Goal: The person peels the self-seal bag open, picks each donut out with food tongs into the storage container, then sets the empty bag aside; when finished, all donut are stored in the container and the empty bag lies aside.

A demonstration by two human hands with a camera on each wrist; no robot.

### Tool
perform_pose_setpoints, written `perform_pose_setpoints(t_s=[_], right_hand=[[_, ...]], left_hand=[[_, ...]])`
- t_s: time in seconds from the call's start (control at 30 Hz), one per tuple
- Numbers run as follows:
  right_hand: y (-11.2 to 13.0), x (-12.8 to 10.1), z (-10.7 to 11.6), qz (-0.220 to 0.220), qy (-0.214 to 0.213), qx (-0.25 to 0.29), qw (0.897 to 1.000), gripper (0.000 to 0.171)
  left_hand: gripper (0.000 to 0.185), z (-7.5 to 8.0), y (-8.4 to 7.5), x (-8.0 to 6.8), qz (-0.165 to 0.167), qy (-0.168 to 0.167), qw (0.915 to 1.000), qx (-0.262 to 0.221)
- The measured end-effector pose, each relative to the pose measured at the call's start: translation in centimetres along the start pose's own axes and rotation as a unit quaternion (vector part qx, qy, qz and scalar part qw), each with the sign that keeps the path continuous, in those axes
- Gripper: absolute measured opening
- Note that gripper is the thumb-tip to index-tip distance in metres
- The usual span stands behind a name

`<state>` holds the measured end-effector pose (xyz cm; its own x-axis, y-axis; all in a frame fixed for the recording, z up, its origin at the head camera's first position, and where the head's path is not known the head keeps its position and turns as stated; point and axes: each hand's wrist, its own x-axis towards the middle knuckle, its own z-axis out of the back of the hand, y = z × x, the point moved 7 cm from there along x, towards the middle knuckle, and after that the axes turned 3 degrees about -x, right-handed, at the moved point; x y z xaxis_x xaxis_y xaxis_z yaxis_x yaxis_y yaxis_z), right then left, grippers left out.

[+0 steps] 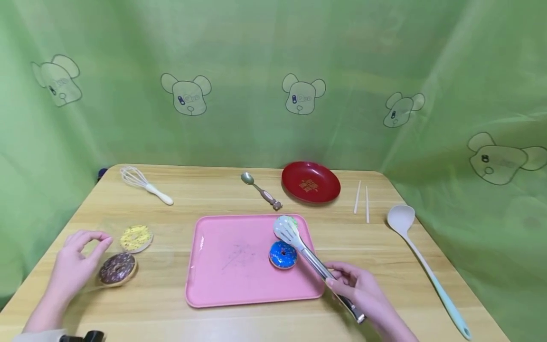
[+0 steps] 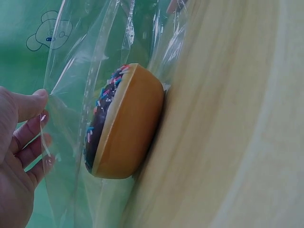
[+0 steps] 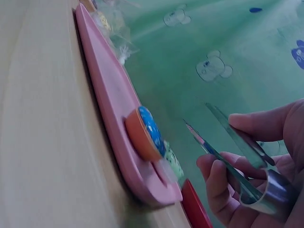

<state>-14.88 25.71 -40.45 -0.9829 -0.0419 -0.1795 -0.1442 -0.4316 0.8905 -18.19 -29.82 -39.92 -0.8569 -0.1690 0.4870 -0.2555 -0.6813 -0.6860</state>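
The right hand grips a pair of metal tongs near the hinge end, fingers curled round both arms. The tongs reach up and left over the pink tray, which lies on the wooden worktop in front of the person. The white tong tips sit at the far right corner of the tray, over a green-frosted donut of which only an edge shows. A blue-frosted donut lies flat on the tray, just beside the tong arms on their left. In the right wrist view the tong arms stand apart, and the blue-frosted donut rests on the tray clear of them.

The left hand rests at the left of the worktop, thumb and fingers pinching the edge of a clear plastic bag. Inside the bag a chocolate-frosted donut with coloured sprinkles lies on the worktop; the left wrist view shows the film folded over it. A yellow-frosted donut lies just beyond, near the hand.

Along the far side lie a whisk, a metal spoon, a red plate and a pair of chopsticks. A white ladle lies along the right edge
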Motion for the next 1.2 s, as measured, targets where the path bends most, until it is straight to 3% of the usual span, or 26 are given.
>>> perform_pose_setpoints(t_s=[0.17,0.33,0.53,0.77,1.03,1.2], right_hand=[[1.6,1.4,-1.8,0.039,0.035,0.003,0.999,0.046],[3.5,2.9,-4.8,0.094,0.091,0.008,0.991,0.041],[5.6,4.0,-8.4,0.126,0.135,-0.012,0.983,0.038],[7.2,4.7,-12.1,0.129,0.183,-0.008,0.975,0.031],[7.5,5.8,-15.4,0.105,0.182,-0.03,0.977,0.029],[7.8,6.6,-17.8,0.088,0.204,-0.029,0.975,0.026]], left_hand=[[0.012,0.1,-0.1,0.1,-0.002,-0.004,1.0,0.006],[0.014,0.1,-0.1,0.2,0.004,0.001,0.9999,-0.009],[0.014,0.0,-0.1,0.3,0.005,0.003,0.9999,-0.016],[0.014,-0.1,-0.2,0.5,0.001,0.0,0.9999,-0.017],[0.015,-0.2,-0.1,0.4,0.01,0.007,0.9996,-0.024],[0.015,-0.3,-0.1,0.3,0.011,0.009,0.9996,-0.024]])
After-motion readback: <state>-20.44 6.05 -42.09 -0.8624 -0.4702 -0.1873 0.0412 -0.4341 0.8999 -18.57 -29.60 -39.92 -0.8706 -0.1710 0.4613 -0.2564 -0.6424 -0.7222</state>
